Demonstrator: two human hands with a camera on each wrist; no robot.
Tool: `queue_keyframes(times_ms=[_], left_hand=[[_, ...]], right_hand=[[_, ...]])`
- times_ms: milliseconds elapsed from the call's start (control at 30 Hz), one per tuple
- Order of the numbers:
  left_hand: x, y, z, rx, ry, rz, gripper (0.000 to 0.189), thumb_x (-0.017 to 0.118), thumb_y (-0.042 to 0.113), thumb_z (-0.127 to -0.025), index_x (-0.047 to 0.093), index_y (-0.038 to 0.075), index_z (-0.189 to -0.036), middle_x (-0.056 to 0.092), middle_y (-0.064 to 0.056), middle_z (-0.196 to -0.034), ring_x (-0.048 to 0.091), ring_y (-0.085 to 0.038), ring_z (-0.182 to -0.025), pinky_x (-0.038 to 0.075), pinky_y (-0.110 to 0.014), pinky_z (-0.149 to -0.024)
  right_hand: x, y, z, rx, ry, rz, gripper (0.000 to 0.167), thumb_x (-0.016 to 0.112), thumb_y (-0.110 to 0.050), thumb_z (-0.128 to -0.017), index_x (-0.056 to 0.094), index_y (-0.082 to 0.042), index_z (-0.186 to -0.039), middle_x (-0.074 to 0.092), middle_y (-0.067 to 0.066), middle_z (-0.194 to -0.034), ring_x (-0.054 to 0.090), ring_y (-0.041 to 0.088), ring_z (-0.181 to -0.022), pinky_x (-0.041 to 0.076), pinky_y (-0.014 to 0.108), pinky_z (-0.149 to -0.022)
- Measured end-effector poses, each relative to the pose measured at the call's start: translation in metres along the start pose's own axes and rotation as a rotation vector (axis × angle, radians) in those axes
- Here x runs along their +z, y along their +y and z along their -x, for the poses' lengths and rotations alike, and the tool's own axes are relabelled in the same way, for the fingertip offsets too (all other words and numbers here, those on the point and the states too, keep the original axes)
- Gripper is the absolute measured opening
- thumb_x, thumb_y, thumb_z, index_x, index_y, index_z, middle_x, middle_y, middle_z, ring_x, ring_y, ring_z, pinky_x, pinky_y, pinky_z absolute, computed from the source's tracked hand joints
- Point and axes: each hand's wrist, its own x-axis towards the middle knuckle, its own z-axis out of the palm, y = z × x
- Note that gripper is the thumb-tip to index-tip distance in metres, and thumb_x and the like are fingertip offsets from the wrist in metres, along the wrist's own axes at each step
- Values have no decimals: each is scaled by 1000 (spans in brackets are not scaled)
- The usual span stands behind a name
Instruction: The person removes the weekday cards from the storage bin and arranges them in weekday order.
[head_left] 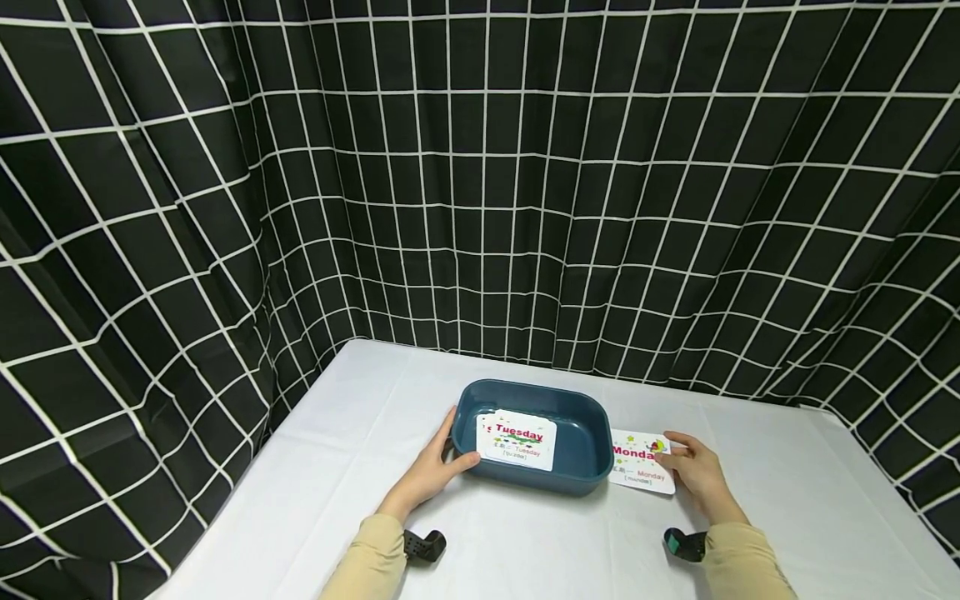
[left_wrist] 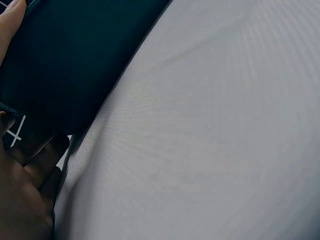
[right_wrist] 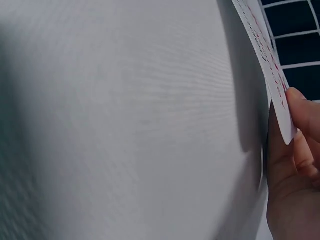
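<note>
A dark blue rectangular plastic bin (head_left: 536,481) sits on the white table. Inside it, at the left, lies a white card printed "Tuesday" (head_left: 517,442), with the edge of another card showing behind it. My left hand (head_left: 429,471) grips the bin's left end, thumb at the front rim and fingers along the side. In the left wrist view, the bin's dark wall (left_wrist: 75,60) fills the upper left. My right hand (head_left: 699,477) pinches the right edge of a "Monday" card (head_left: 637,471) beside the bin. The right wrist view shows that card (right_wrist: 272,75) edge-on, raised off the cloth, between thumb and fingers.
A white cloth (head_left: 315,492) covers the table. Black curtains with a white grid (head_left: 525,208) hang behind it and along both sides. Each wrist wears a black strap (head_left: 424,546) with a small device.
</note>
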Motion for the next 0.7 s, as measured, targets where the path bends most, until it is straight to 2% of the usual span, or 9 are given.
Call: queue_keyframes(times_ms=[367, 500, 600, 700], left_hand=[[1, -2, 2, 0, 16, -10, 86, 67, 37, -85, 10, 32, -149, 18, -6, -152, 29, -32, -132, 15, -58, -105], [-1, 16, 9, 9, 8, -18, 85, 66, 31, -87, 10, 21, -150, 17, -12, -152, 28, -36, -132, 16, -59, -104], [-1, 15, 8, 12, 3, -24, 86, 66, 31, -87, 9, 20, -150, 16, -12, -152, 29, -37, -131, 18, -58, -104], [1, 0, 2, 14, 7, -25, 87, 67, 36, -85, 10, 27, -150, 17, -8, -152, 30, -35, -131, 19, -58, -104]], right_hand=[[5, 2, -5, -64, 51, 212, 55, 66, -1, -80, 41, 9, -128, 52, 12, -87, 48, 13, -65, 43, 22, -48], [7, 0, -5, -87, 61, 248, 54, 66, -1, -79, 42, 9, -126, 51, 13, -86, 47, 15, -66, 41, 22, -47], [8, 1, -5, -98, 72, 277, 53, 66, -2, -79, 43, 9, -126, 51, 14, -87, 47, 17, -68, 41, 22, -48], [9, 3, -5, -108, 90, 315, 51, 66, -3, -80, 44, 8, -125, 52, 15, -88, 49, 21, -72, 41, 23, -52]])
